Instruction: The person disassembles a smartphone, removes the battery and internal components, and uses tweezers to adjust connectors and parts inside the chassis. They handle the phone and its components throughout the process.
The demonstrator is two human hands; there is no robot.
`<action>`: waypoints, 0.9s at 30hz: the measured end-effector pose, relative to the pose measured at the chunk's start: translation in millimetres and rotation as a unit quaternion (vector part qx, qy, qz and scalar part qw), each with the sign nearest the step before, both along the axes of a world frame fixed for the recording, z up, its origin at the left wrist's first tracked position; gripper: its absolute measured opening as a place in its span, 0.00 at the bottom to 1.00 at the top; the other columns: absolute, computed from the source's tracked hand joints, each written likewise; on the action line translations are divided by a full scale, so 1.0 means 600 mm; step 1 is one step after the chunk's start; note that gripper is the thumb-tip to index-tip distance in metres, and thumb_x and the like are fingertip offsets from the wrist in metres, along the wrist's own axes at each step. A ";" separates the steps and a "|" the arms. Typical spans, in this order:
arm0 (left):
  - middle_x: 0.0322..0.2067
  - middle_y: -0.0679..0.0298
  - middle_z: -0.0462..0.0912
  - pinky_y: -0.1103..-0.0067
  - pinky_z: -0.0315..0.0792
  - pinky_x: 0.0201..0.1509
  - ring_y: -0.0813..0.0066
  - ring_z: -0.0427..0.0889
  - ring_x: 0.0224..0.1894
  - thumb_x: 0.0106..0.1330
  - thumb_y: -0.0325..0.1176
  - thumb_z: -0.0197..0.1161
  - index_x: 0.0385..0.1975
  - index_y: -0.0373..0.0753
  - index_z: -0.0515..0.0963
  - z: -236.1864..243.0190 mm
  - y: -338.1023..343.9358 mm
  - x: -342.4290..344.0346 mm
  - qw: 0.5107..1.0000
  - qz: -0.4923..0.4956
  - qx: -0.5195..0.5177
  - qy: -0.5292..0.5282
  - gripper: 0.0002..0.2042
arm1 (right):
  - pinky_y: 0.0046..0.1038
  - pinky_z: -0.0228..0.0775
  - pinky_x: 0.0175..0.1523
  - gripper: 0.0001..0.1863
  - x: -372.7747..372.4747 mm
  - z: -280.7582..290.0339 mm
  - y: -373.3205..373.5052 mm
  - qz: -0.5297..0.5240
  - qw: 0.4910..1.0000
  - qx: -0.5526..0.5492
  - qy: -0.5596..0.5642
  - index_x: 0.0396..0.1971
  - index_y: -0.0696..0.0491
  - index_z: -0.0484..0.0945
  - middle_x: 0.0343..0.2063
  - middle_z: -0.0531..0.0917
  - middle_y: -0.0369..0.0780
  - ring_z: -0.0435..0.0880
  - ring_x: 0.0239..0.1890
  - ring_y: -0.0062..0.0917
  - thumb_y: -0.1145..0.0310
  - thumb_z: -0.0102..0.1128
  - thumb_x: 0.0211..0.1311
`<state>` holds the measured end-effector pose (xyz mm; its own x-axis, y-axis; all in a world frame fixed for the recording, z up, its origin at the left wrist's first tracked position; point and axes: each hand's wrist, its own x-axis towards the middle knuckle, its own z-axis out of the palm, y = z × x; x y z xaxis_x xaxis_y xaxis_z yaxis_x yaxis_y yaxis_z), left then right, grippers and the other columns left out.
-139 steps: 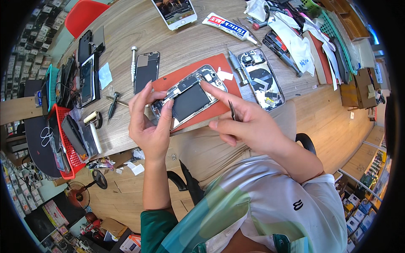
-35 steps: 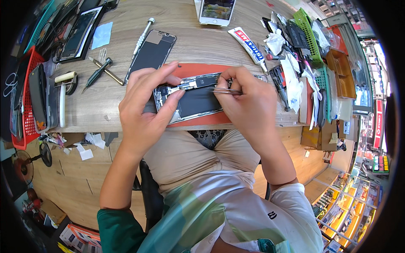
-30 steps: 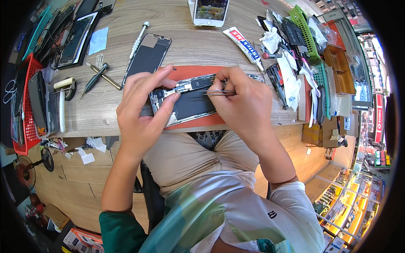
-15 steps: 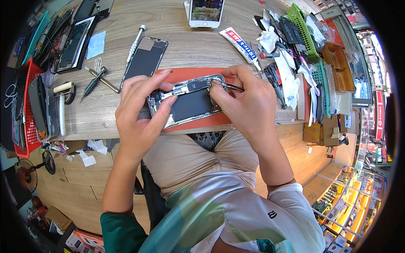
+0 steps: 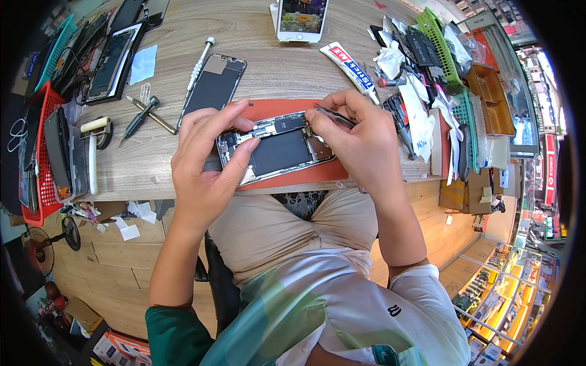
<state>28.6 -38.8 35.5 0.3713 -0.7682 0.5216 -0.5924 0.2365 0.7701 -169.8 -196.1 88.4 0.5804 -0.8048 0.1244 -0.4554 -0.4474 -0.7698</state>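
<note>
An opened smartphone (image 5: 279,154), its inner parts bare, lies tilted on a reddish-brown mat (image 5: 278,108) at the table's near edge. My left hand (image 5: 204,155) grips its left end, the thumb over the inner parts and the fingers along the far side. Dark tweezers (image 5: 336,115) are pinched in my right hand (image 5: 366,137) above the phone's far right corner. The right thumb and fingers hide the tweezer tips. Behind the left hand rests a detached phone screen (image 5: 215,82), with a slim screwdriver (image 5: 198,68) along its left edge.
Two more tools, a dark-handled screwdriver (image 5: 139,119) and a metal pen-like one (image 5: 160,121), lie at left. A red basket (image 5: 44,165) stands beyond them. At the back is a white phone on a stand (image 5: 300,35). A glue tube (image 5: 349,70) and a green basket (image 5: 441,49) are at right.
My right thumb and the tweezers have shifted up along the phone's right end, baring more of its lower right corner. The left hand keeps its grip. The whole view has moved slightly.
</note>
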 end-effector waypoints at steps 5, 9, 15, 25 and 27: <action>0.51 0.56 0.90 0.70 0.76 0.69 0.67 0.85 0.58 0.66 0.17 0.76 0.70 0.33 0.83 0.001 -0.001 0.000 1.000 -0.002 0.003 -0.008 0.30 | 0.31 0.70 0.29 0.14 0.007 -0.015 -0.007 -0.015 0.998 0.034 -0.043 0.36 0.60 0.86 0.17 0.82 0.40 0.83 0.19 0.26 0.65 0.79 0.65; 0.50 0.57 0.90 0.70 0.76 0.68 0.68 0.85 0.57 0.66 0.17 0.77 0.70 0.33 0.83 0.002 -0.002 0.002 1.000 -0.006 -0.004 -0.008 0.30 | 0.30 0.69 0.29 0.14 0.009 -0.013 -0.007 -0.016 0.999 0.035 -0.035 0.37 0.60 0.86 0.16 0.81 0.39 0.80 0.19 0.24 0.65 0.79 0.66; 0.49 0.57 0.91 0.71 0.77 0.67 0.69 0.86 0.55 0.66 0.17 0.76 0.71 0.32 0.82 0.012 -0.010 -0.003 0.999 -0.010 0.013 0.042 0.30 | 0.24 0.64 0.29 0.12 -0.021 -0.004 -0.001 -0.053 0.996 0.037 -0.058 0.41 0.58 0.88 0.17 0.79 0.33 0.75 0.21 0.13 0.65 0.81 0.70; 0.50 0.58 0.90 0.71 0.76 0.68 0.71 0.86 0.56 0.69 0.14 0.72 0.74 0.31 0.78 0.019 -0.010 -0.008 0.998 0.009 0.045 0.053 0.31 | 0.18 0.51 0.30 0.08 -0.150 -0.023 -0.028 -0.195 0.976 -0.012 -0.099 0.45 0.58 0.89 0.20 0.75 0.23 0.64 0.25 0.06 0.69 0.77 0.77; 0.51 0.58 0.90 0.71 0.76 0.69 0.71 0.86 0.56 0.68 0.15 0.72 0.75 0.31 0.78 0.022 -0.011 -0.009 0.997 0.010 0.054 0.056 0.32 | 0.19 0.50 0.30 0.08 -0.186 -0.055 -0.046 -0.205 0.972 -0.057 -0.099 0.45 0.58 0.89 0.21 0.74 0.24 0.64 0.25 0.06 0.69 0.76 0.78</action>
